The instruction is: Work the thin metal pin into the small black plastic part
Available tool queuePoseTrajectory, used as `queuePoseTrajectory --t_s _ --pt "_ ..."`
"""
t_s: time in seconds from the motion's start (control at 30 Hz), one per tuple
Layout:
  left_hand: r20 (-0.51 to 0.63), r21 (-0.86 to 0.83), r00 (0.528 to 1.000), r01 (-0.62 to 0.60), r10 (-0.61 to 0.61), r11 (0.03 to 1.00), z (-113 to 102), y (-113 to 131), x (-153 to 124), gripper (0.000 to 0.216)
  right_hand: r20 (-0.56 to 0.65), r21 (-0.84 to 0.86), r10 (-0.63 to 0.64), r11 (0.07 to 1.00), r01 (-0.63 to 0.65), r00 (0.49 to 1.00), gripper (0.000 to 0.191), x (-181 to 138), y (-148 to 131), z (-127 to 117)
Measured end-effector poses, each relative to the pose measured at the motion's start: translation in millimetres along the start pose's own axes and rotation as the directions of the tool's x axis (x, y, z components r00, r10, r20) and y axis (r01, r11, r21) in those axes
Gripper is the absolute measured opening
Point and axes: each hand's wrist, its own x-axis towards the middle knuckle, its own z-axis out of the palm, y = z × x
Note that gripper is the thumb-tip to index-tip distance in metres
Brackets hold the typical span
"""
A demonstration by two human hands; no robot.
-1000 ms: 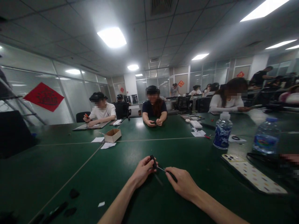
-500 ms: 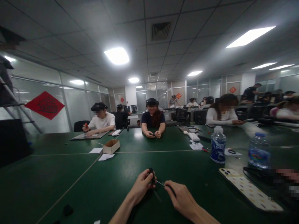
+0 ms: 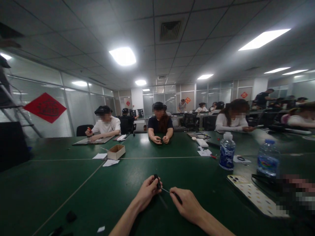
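Observation:
Above the green table, my left hand [image 3: 148,190] is closed around a small black part [image 3: 156,181], whose exact kind I cannot make out. My right hand [image 3: 186,202] grips a screwdriver [image 3: 166,190] with a thin metal shaft; its dark handle runs back under the fingers. The shaft points left, and its tip meets the black part or lies right at it. Fingers cover much of the part. On the table at lower left lie a small black piece [image 3: 71,216] and a white scrap [image 3: 101,229].
To the right are a phone in a patterned case [image 3: 256,196], a blue-labelled bottle [image 3: 226,154] and a water bottle [image 3: 268,160]. An open cardboard box [image 3: 116,152] stands beyond my left hand, with papers [image 3: 110,162] beside it. A person [image 3: 160,124] sits opposite.
The view has shifted slightly, so the scene sits a little further left. Both hands keep their hold, and the right hand's screwdriver handle shows more below the fingers.

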Motion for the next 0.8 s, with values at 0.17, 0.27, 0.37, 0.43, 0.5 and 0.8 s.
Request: queuePoseTrajectory --t_s 0.17,0.27,0.37,0.43,0.5,0.8 --pt "0.012 -0.003 1.0 -0.009 0.009 1.0 -0.5 -0.7 0.0 0.032 0.04 -0.01 0.044 0.999 -0.044 0.998 0.029 0.6 -3.2 -4.2" --pt "0.004 -0.001 1.0 -0.009 0.009 1.0 -0.2 -0.2 -0.1 0.032 0.045 -0.013 0.066 0.998 -0.065 0.997 0.029 1.3 -4.0 -6.5" --pt "0.002 0.008 1.0 -0.008 0.008 1.0 0.0 1.3 -0.9 0.031 0.04 -0.006 0.08 0.997 -0.079 0.996 0.03 1.4 -4.7 -7.6" --pt "0.006 0.012 1.0 -0.009 0.009 1.0 0.3 2.6 -1.8 0.031 0.039 0.0 0.082 0.997 -0.082 0.996 0.029 1.1 -4.9 -7.8" --pt "0.007 0.019 1.0 -0.01 0.01 1.0 0.8 3.5 -2.6 0.03 0.04 0.002 0.08 0.997 -0.081 0.996 0.029 0.9 -5.0 -7.7" --pt "0.032 0.099 0.999 -0.037 0.034 0.994 0.2 0.6 0.5 0.033 0.053 -0.006 0.096 0.995 -0.096 0.994 0.025 0.4 0.0 -4.2"
